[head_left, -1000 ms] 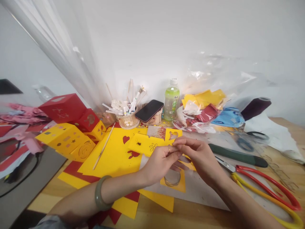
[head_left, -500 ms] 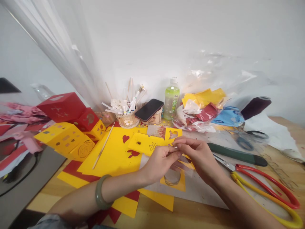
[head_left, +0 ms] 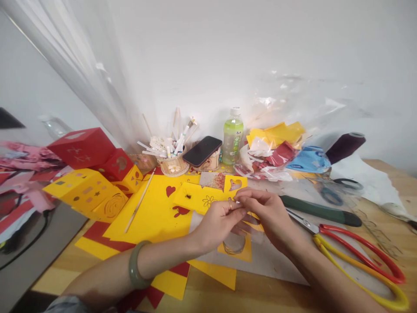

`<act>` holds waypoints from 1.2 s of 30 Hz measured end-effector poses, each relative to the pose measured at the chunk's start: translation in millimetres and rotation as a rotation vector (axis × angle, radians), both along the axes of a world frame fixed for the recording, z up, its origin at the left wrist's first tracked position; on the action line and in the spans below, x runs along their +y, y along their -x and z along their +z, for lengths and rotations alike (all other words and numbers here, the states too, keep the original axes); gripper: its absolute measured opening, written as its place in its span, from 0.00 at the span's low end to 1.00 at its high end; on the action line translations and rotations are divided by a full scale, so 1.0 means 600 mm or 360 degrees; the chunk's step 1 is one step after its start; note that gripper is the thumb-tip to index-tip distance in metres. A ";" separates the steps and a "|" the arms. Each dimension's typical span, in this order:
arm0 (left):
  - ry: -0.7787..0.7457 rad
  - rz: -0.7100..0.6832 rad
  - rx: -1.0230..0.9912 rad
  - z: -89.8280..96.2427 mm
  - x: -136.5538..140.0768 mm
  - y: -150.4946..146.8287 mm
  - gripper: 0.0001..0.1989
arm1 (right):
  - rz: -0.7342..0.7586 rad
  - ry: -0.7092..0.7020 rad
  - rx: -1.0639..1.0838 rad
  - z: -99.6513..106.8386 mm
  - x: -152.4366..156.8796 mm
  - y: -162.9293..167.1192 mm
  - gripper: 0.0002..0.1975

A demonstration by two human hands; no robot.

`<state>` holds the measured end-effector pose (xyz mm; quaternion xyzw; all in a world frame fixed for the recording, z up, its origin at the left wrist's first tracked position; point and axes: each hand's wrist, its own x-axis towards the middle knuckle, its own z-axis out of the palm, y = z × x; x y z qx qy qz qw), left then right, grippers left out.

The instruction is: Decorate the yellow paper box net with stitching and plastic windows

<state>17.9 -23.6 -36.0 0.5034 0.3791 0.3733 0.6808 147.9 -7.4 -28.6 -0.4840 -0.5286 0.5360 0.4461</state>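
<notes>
My left hand (head_left: pixel 219 221) and my right hand (head_left: pixel 264 208) meet over the middle of the work surface, fingertips pinched together. Whatever they hold between them is too small and too covered to make out. A ring is on a left finger and a green bangle (head_left: pixel 137 265) on the left wrist. Just beyond the hands lies yellow paper with a flower outline (head_left: pixel 209 201) drawn on it. Below them is a yellow square (head_left: pixel 244 254) with a round hole. A yellow piece with a shaped cut-out (head_left: pixel 240 179) lies just behind.
Large scissors (head_left: pixel 355 243) and a green-handled tool (head_left: pixel 321 210) lie to the right. Red and yellow paper boxes (head_left: pixel 86 191) stand at left. Behind are a pen basket (head_left: pixel 173 166), a phone (head_left: pixel 202 150), a green bottle (head_left: pixel 233 137) and a bag of paper scraps (head_left: pixel 276 143). A thin stick (head_left: pixel 139 202) rests on yellow sheets.
The view has shifted very slightly, so everything sits a little further left. Both hands keep the same pinched pose.
</notes>
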 end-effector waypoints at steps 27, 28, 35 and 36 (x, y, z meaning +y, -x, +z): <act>-0.0019 0.0079 -0.0039 0.006 0.010 0.010 0.16 | -0.0007 -0.0036 -0.0004 -0.005 0.004 -0.014 0.13; -0.0012 0.0124 -0.0058 0.009 0.013 0.013 0.16 | -0.0019 -0.0061 0.0005 -0.004 0.006 -0.019 0.14; 0.0026 0.0363 -0.0155 0.026 0.020 0.022 0.09 | -0.0050 -0.0195 -0.0061 0.005 0.017 -0.041 0.11; 0.0026 0.0371 -0.0148 0.025 0.021 0.021 0.08 | -0.0046 -0.0211 -0.0071 0.006 0.017 -0.041 0.10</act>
